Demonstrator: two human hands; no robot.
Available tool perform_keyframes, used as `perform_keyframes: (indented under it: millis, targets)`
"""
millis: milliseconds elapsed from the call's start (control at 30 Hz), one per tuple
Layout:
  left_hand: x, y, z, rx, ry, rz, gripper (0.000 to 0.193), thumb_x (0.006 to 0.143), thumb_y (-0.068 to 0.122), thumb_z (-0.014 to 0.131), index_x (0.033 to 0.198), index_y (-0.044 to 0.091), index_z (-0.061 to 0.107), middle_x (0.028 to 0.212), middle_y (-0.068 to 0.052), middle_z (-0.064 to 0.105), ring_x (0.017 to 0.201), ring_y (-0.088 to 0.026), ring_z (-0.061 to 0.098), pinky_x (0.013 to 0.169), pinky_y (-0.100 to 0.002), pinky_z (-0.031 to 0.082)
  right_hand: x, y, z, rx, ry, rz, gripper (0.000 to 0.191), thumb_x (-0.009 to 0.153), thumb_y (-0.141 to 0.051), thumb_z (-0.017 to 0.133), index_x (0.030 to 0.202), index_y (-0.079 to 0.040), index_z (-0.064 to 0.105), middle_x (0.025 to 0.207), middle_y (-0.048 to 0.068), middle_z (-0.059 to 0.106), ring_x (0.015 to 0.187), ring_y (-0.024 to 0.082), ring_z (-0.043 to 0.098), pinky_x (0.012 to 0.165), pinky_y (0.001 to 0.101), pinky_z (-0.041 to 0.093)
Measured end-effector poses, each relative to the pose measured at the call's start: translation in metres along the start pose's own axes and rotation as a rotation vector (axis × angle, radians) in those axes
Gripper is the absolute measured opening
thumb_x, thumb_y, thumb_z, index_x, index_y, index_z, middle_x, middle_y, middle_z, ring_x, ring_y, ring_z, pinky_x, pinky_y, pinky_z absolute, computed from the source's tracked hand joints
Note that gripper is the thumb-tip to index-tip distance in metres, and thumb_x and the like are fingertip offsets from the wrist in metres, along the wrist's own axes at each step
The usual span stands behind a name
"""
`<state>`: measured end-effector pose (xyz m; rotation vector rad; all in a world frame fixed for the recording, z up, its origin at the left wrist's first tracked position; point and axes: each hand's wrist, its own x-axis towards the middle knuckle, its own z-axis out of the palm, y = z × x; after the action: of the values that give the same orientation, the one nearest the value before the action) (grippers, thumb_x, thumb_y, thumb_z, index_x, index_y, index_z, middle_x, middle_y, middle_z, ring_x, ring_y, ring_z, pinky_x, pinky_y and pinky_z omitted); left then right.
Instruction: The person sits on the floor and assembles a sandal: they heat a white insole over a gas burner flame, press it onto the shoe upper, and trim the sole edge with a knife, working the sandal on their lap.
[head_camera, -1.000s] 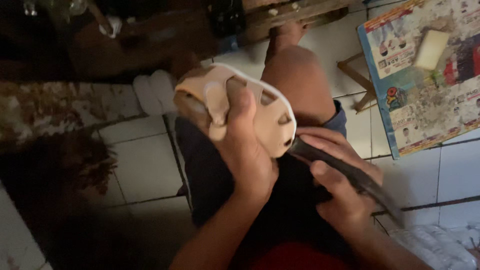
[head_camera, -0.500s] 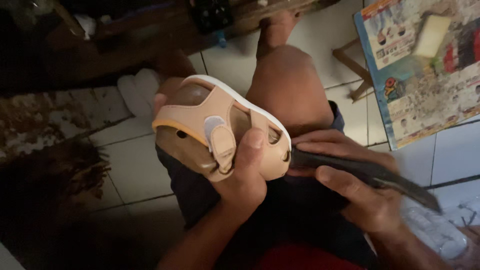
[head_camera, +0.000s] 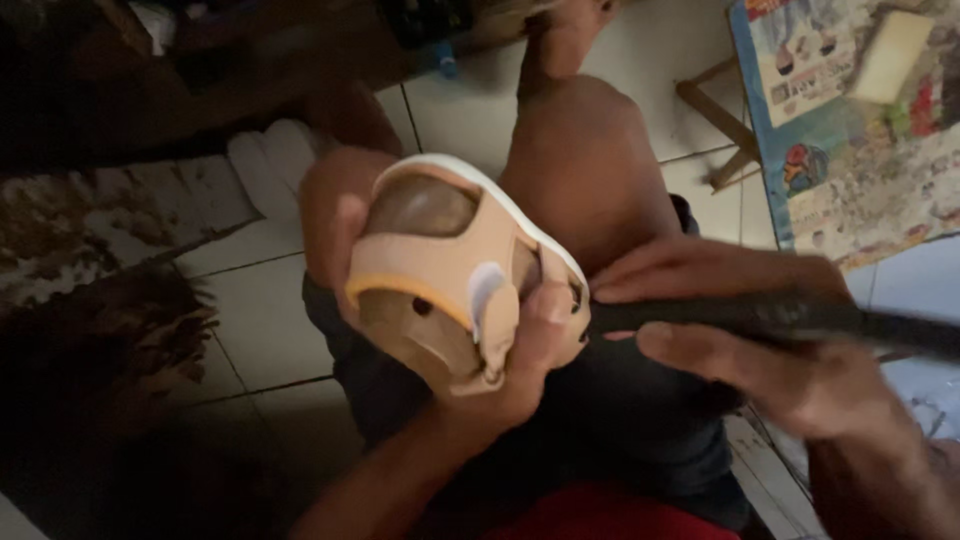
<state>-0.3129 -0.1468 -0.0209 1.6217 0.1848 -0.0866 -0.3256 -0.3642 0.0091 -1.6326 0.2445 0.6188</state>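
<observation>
The left hand wraps the heel end of a small beige sandal, thumb pressed over its strap, fingers closed round the sole behind. The right hand closes on a long dark tool whose tip meets the sandal's edge just beside the left thumb. Both sit above the person's lap, with a bare knee beyond the fingers. Working well here likely means a firm left grip, the tool tip angled away from the thumb, and steady pressure. Further out lie the tiled floor and a colourful printed sheet.
</observation>
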Motion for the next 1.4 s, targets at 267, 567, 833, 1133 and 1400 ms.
perform_keyframes:
  millis: [267, 567, 833, 1133, 1400]
  targets:
    - [0.003, -0.005, 0.002, -0.182, 0.012, 0.136, 0.095, 0.097, 0.022, 0.071, 0.161, 0.0, 0.004, 0.154, -0.018, 0.025, 0.138, -0.025, 0.037, 0.119, -0.041, 0.038, -0.024, 0.008, 0.031, 0.124, 0.163, -0.157, 0.045, 0.084, -0.019, 0.068, 0.117, 0.011, 0.073, 0.121, 0.027, 0.075, 0.122, 0.037, 0.07, 0.107, 0.044, 0.054]
    - [0.004, -0.011, -0.011, 0.044, -0.113, 0.252, 0.09, 0.098, 0.024, 0.067, 0.16, 0.002, 0.005, 0.157, -0.02, 0.025, 0.139, -0.026, 0.044, 0.115, -0.042, 0.05, -0.019, 0.018, 0.024, 0.323, 0.158, -0.1, 0.038, 0.088, -0.014, 0.068, 0.116, 0.011, 0.073, 0.119, 0.026, 0.074, 0.115, 0.037, 0.071, 0.099, 0.0445, 0.057]
    - [-0.003, -0.013, -0.012, 0.088, -0.22, 0.222, 0.096, 0.099, 0.023, 0.071, 0.161, 0.003, 0.001, 0.156, -0.018, 0.024, 0.128, -0.026, 0.054, 0.102, -0.033, 0.06, -0.008, 0.003, 0.004, 0.061, -0.024, -0.076, 0.035, 0.084, -0.011, 0.074, 0.112, 0.009, 0.077, 0.119, 0.026, 0.071, 0.107, 0.035, 0.077, 0.09, 0.0397, 0.062]
    - [0.0, -0.017, -0.017, 0.113, -0.258, 0.339, 0.092, 0.101, 0.019, 0.075, 0.165, 0.004, 0.011, 0.161, -0.013, 0.018, 0.129, -0.023, 0.056, 0.101, -0.03, 0.059, 0.002, -0.006, 0.01, 0.368, 0.065, 0.004, 0.034, 0.089, -0.011, 0.071, 0.116, 0.009, 0.073, 0.121, 0.031, 0.072, 0.101, 0.04, 0.082, 0.082, 0.0409, 0.066]
    - [0.007, 0.012, -0.03, -0.48, -0.341, -0.042, 0.097, 0.091, 0.023, 0.08, 0.16, 0.009, 0.014, 0.139, -0.012, 0.044, 0.125, -0.023, 0.056, 0.104, -0.036, 0.054, -0.007, 0.009, -0.022, 0.063, -0.13, -0.184, 0.039, 0.086, -0.02, 0.07, 0.115, 0.005, 0.076, 0.118, 0.025, 0.072, 0.103, 0.036, 0.074, 0.086, 0.0442, 0.065]
